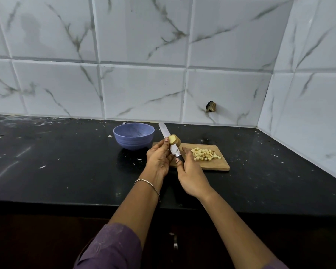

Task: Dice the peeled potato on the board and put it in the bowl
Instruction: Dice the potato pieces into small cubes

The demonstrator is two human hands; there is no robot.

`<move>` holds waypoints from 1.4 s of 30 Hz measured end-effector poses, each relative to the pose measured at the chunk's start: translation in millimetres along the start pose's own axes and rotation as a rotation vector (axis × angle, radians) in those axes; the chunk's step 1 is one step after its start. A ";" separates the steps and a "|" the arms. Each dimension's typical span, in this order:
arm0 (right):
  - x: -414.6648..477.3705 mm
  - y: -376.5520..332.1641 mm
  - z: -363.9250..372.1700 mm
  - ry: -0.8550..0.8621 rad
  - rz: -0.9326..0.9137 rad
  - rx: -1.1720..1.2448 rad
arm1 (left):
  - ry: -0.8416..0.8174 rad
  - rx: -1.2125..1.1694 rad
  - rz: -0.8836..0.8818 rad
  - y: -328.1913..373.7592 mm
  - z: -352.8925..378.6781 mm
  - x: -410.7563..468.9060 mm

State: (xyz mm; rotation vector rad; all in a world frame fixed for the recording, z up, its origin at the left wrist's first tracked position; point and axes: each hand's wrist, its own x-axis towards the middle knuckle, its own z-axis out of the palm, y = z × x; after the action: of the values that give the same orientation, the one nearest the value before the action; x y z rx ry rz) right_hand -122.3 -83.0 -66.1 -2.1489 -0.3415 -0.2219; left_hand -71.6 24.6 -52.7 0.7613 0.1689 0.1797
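While a heap of diced pieces (204, 153) already lies on the right half of the board (217, 166), the dicing looks to be in its last stretch and not yet done; a chunk of potato (175, 140) is held up above the board's left end, not resting on it, and the knife (166, 133) is set against it; so the step in hand is, by my judgement, cutting this last chunk down.

The left hand (159, 159) holds the chunk with its fingers curled round it from below and behind, the thumb standing up beside the pale cut face; the right hand (192, 171) grips the knife's dark handle, fingers wrapped close, with the blade running up and away toward the bowl (133, 137); the blade passes between the left thumb and the potato, touching the chunk, though whether the edge has bitten in I cannot tell.

The bowl stands on the bench (66, 162) just beside the board's left far corner; no potato shows in the part of its inside that is visible, so the transfer seems not yet begun.

The next move calls for a careful, short cut, since the edge works close to the thumb; setting the chunk flat on the board would steady it; after that the cubes need gathering and lifting or sliding over the bowl's rim, which is near enough for one short carry.
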 end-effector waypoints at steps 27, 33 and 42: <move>4.3 -4.6 11.5 -0.068 -0.115 -0.139 | 0.067 0.071 0.105 -6.2 -0.4 13.0; 3.4 -3.3 12.8 -0.007 -0.073 -0.043 | 0.089 0.006 0.079 -3.7 0.7 13.0; 1.6 -0.5 4.8 0.217 0.084 0.125 | 0.241 0.187 0.200 -0.2 -11.8 18.4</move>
State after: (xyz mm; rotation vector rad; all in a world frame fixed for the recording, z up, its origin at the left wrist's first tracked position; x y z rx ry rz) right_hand -120.8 -78.5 -68.0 -1.9891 -0.1354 -0.3722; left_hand -56.3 36.5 -62.9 0.9425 0.3417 0.4506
